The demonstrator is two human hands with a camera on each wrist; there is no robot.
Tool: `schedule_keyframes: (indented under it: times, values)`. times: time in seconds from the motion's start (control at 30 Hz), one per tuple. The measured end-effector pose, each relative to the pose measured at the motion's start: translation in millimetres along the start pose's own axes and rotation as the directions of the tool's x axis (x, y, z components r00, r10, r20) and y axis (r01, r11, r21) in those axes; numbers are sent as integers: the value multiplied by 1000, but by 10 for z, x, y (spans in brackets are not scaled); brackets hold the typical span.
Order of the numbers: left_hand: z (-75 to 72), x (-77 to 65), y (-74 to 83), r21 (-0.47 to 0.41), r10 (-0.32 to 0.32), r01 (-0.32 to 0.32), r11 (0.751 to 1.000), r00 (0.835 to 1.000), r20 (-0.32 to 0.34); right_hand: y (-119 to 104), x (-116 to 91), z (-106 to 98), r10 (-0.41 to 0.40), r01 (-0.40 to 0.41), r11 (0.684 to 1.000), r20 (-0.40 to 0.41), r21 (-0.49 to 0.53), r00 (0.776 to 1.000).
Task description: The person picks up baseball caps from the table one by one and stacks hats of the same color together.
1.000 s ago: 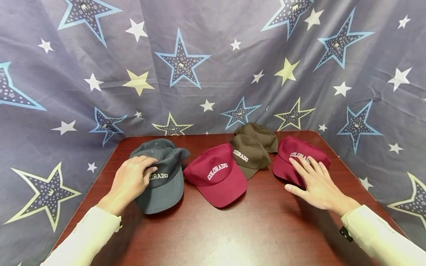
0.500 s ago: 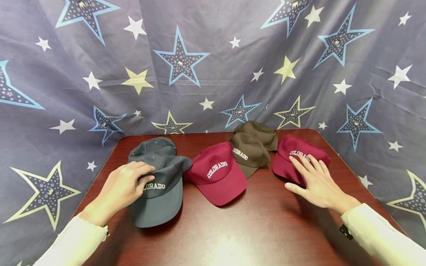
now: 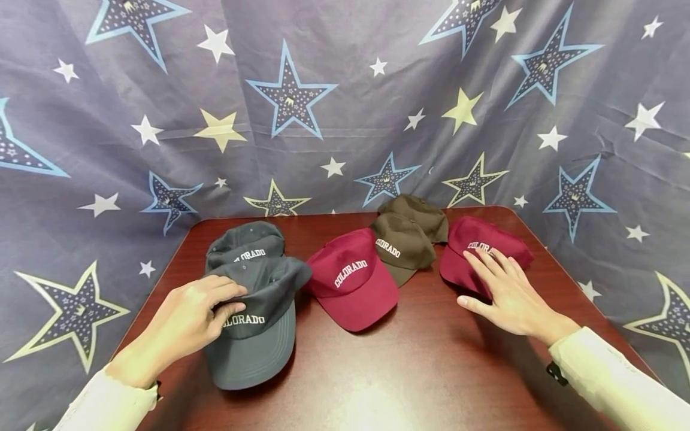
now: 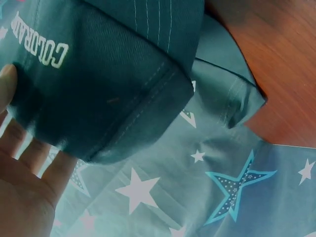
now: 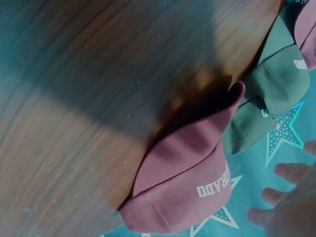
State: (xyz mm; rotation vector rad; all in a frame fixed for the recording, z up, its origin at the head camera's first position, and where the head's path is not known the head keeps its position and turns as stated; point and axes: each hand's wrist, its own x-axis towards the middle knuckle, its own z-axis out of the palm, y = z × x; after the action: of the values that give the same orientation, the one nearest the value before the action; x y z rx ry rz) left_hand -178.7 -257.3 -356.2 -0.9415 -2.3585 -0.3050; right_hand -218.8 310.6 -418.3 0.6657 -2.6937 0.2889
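Note:
My left hand (image 3: 188, 317) pinches the crown of a dark grey-blue cap (image 3: 259, 353) with COLORADO lettering, at the table's left side. In the left wrist view the thumb lies on the front of this grey cap (image 4: 103, 74), with the fingers behind it. Another grey cap (image 3: 245, 236) sits just behind, partly covered by the held one. My right hand (image 3: 504, 293) is spread, fingers straight, over a maroon cap (image 3: 458, 269) at the right. From the right wrist, its fingertips (image 5: 271, 195) show apart from the maroon cap (image 5: 182, 187).
A second maroon cap (image 3: 358, 293) lies mid-table, its left edge close to the held grey cap. Two brown caps (image 3: 412, 239) overlap behind it. The reddish wooden table (image 3: 431, 359) ends at a star-patterned curtain (image 3: 334, 78).
My left hand has drawn the front grey cap toward me and slightly left, uncovering lettering on the grey cap behind. My right hand has hardly moved.

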Motion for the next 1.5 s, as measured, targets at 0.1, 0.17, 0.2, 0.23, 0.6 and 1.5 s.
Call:
schedule_keyframes:
  times: [0.1,0.17,0.2,0.23,0.6,1.5]
  values:
    - [12,-21,21,-26,34,-34,999,999,-12,-22,12,3,-14,14,1000,1,9,1000]
    - [29,-37,42,-41,62,-62,997,998,-18,-43,18,7,-23,23,1000,5,12,1000]
    - [41,-46,54,-49,78,-79,996,997,-23,-55,21,7,-26,26,1000,8,14,1000]
    - [53,-55,66,-56,90,-92,994,996,-23,-66,24,8,-29,29,999,11,17,1000]
    - [211,-181,176,-128,103,-96,987,993,50,-155,32,24,-36,35,998,28,45,999]
    - [443,-313,215,-90,-43,60,994,982,182,-543,119,153,-125,119,981,33,154,992]
